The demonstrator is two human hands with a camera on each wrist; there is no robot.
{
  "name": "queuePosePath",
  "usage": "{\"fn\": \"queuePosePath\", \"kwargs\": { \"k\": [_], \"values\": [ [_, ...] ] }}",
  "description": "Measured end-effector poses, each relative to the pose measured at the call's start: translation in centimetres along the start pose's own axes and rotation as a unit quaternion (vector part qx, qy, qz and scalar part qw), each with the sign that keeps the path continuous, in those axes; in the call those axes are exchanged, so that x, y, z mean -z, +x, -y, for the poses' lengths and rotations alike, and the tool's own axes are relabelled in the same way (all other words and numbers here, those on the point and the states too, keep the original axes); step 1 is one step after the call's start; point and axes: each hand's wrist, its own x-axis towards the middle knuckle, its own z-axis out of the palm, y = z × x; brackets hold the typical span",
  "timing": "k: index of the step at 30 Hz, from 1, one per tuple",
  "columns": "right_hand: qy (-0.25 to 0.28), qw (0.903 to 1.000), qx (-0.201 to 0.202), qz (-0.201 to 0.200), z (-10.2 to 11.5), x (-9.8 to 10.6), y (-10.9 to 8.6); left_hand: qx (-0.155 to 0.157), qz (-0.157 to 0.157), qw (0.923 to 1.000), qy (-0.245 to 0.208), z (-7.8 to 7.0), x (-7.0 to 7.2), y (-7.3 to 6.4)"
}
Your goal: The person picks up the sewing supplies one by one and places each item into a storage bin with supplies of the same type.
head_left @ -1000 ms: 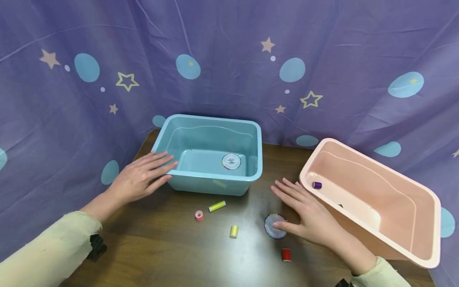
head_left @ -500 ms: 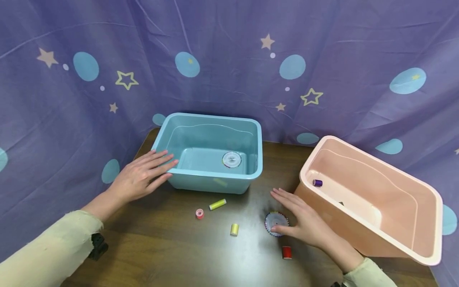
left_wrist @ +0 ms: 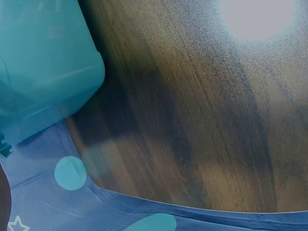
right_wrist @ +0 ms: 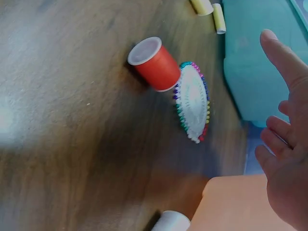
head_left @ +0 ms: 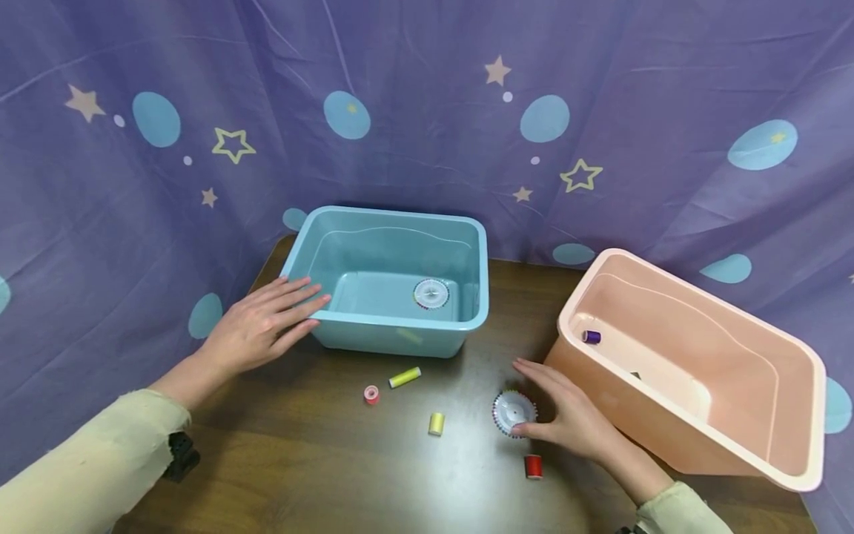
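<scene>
My left hand [head_left: 256, 330] lies with straight fingers over the near left corner of the blue tub [head_left: 400, 334]. My right hand [head_left: 577, 419] is over the table in front of the peach tub, thumb at the near edge of a round pin wheel [head_left: 515, 408] ringed with coloured pinheads, the other fingers reaching past its right side. In the right wrist view the wheel [right_wrist: 192, 103] shows edge-on beside a red thread spool [right_wrist: 159, 67], apart from the visible fingers [right_wrist: 281, 55]. A second pin wheel [head_left: 431, 294] lies inside the blue tub.
The peach tub [head_left: 667, 434] stands at the right with a purple spool [head_left: 591, 337] inside. On the table are a long yellow spool [head_left: 405, 377], a short yellow spool [head_left: 437, 424] and a pink roll [head_left: 371, 394]. A white-ended cylinder [right_wrist: 172, 221] is beside the peach tub.
My right hand has drawn slightly back and its fingers have come down around the right side of the pin wheel. The left hand stays at the blue tub's rim.
</scene>
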Motion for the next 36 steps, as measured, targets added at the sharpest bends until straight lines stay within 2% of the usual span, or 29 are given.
{"fn": "queuePosePath", "kwargs": {
  "k": [9, 19, 28, 36],
  "values": [
    [-0.016, 0.9998, -0.011, 0.001, -1.5, -1.0, -0.8, 0.005, -0.002, 1.0000, -0.005, -0.1, -0.3, -0.1],
    [-0.022, 0.9997, -0.008, 0.008, -2.0, -1.9, -1.3, 0.008, -0.001, 0.9999, -0.007, -0.1, -0.3, -0.2],
    [-0.032, 0.9991, 0.026, 0.003, -2.8, -2.6, -1.4, 0.011, 0.002, 0.9999, -0.012, 0.1, -0.4, 0.0],
    [-0.027, 0.9988, 0.038, 0.016, -3.4, -2.9, -1.3, 0.012, 0.004, 0.9998, -0.017, 0.1, -0.4, 0.2]
  ]
}}
